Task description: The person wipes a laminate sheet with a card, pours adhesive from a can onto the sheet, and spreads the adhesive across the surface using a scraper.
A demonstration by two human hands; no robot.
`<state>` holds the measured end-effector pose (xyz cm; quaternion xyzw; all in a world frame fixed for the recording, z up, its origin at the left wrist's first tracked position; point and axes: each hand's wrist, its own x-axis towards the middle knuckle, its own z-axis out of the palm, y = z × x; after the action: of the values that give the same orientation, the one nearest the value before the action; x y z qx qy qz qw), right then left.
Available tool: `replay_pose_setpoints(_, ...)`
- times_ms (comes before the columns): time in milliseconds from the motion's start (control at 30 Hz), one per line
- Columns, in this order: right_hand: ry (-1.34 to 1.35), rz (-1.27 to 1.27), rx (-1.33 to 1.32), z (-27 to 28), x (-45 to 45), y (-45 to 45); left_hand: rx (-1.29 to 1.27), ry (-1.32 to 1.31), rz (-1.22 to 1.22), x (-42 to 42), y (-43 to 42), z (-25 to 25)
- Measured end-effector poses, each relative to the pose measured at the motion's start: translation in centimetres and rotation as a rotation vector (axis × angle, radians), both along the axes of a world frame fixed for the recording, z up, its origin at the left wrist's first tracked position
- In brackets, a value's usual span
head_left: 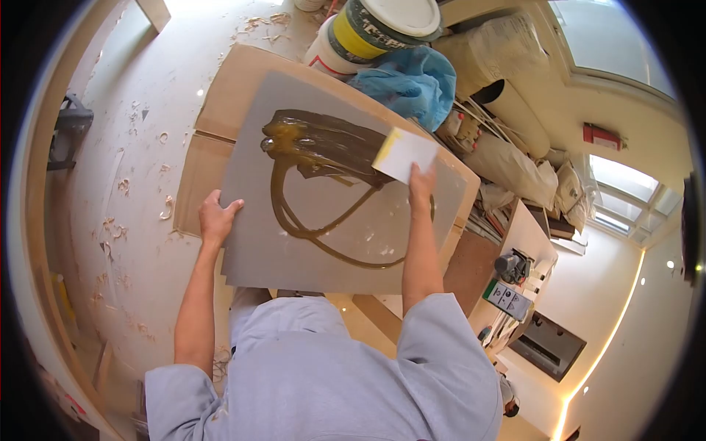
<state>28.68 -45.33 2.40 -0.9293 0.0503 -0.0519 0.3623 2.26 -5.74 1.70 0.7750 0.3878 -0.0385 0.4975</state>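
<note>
A grey board [346, 257] lies over brown cardboard. Amber-brown glue [323, 143] is smeared in a thick band across its upper part, and a looping bead of the same glue curves below. My right hand [421, 182] is closed on the lower corner of a white flat spreader [407, 153] with a yellowish left edge; this edge meets the right end of the smear. My left hand [219, 219] grips the board's left edge, thumb over the grey face; its other fingers are partly hidden.
Brown cardboard [209, 158] extends past the board's edges. Paint buckets [382, 29] and a blue plastic bag [408, 84] stand beyond it. Wood shavings [118, 231] litter the floor at left. Rolls and sacks [515, 162] pile up at right, near a bench [526, 220] with a power tool [515, 264].
</note>
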Motion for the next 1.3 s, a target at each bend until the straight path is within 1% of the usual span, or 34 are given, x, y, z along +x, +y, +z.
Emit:
replay_pose_setpoints(33,-0.033,0.086,-0.023,0.8,0.3,4.2,0.018,0.000,0.008,-0.1,0.0,0.0)
replay_pose_setpoints(67,-0.122,0.185,-0.085,-0.1,0.9,7.7,0.039,-0.017,0.012,-0.1,0.0,0.2)
replay_pose_setpoints(100,-0.054,0.252,-0.059,1.8,0.4,12.8,0.060,-0.031,0.020,-0.1,-0.1,0.4)
replay_pose_setpoints(133,-0.047,0.372,-0.037,-0.1,0.9,15.5,0.080,-0.040,0.028,-0.3,-0.3,0.6)
replay_pose_setpoints(167,0.054,0.433,-0.023,2.7,-0.3,19.9,0.056,-0.032,0.049,-0.3,-0.4,0.8)
replay_pose_setpoints(200,-0.069,0.550,-0.138,1.4,0.5,20.4,0.033,-0.030,0.070,-0.1,-0.4,1.0)
replay_pose_setpoints(233,-0.193,0.659,-0.249,1.4,1.1,21.0,0.008,-0.025,0.086,-0.2,-0.3,1.1)
replay_pose_setpoints(267,-0.146,0.591,-0.152,1.9,1.0,20.0,0.018,-0.023,0.086,-0.4,-0.3,0.8)
replay_pose_setpoints(300,-0.096,0.517,-0.060,4.3,0.1,18.4,0.025,-0.023,0.082,-0.6,-0.4,0.2)
replay_pose_setpoints(333,0.154,0.507,-0.009,4.2,-0.1,14.7,0.029,-0.025,0.077,-0.7,-0.1,-0.1)
replay_pose_setpoints(367,-0.072,0.418,-0.076,1.6,-0.7,10.7,0.010,-0.019,0.081,-0.7,0.2,0.0)
replay_pose_setpoints(433,0.102,0.248,-0.002,2.3,-5.5,8.2,-0.041,-0.011,0.089,-0.7,0.3,-0.2)
replay_pose_setpoints(500,0.044,0.173,-0.116,0.8,-9.2,10.4,-0.069,0.026,0.082,-0.6,0.6,-0.1)
replay_pose_setpoints(567,0.039,0.134,-0.028,0.2,-9.9,16.1,-0.052,0.041,0.061,-0.7,0.7,-0.3)
replay_pose_setpoints(633,0.027,0.209,0.002,-0.8,-7.5,20.6,0.006,0.038,0.025,-0.9,0.8,-0.6)
replay_pose_setpoints(700,-0.096,0.340,0.033,-0.7,-2.7,22.9,-0.030,-0.071,0.000,-2.0,1.2,-1.7)
replay_pose_setpoints(733,-0.062,0.391,0.018,-0.7,0.2,23.3,-0.049,-0.126,-0.012,-2.7,1.7,-2.2)
replay_pose_setpoints(767,-0.027,0.443,0.003,-0.6,2.9,23.4,-0.123,-0.054,-0.049,-3.7,2.3,-2.0)
replay_pose_setpoints(833,-0.064,0.599,-0.078,0.4,6.8,24.3,-0.274,0.089,-0.110,-5.7,3.1,-0.6)
replay_pose_setpoints(900,-0.051,0.741,-0.074,1.5,9.0,26.0,-0.246,0.086,-0.029,-6.6,2.2,0.7)
replay_pose_setpoints(933,-0.044,0.808,-0.072,1.7,9.3,26.5,-0.231,0.086,0.009,-6.8,1.8,1.0)
replay_pose_setpoints(1033,-0.217,0.944,-0.177,1.5,7.9,27.9,-0.221,0.002,0.111,-6.6,1.0,0.7)
replay_pose_setpoints(1067,-0.014,0.983,-0.250,1.6,6.4,27.4,-0.188,0.010,0.099,-6.6,0.9,0.6)
replay_pose_setpoints(1167,0.027,1.131,-0.412,4.2,1.9,25.6,-0.113,0.040,0.056,-6.6,1.2,0.2)
replay_pose_setpoints(1200,0.120,1.039,-0.128,3.4,3.3,24.5,-0.106,0.054,0.043,-6.6,1.4,0.0)
replay_pose_setpoints(1267,0.205,0.886,-0.015,2.1,9.0,23.9,-0.080,0.051,0.040,-6.6,1.4,-0.4)
replay_pose_setpoints(1300,0.248,0.805,0.041,2.6,9.9,24.5,-0.062,0.033,0.042,-6.6,1.3,-0.5)
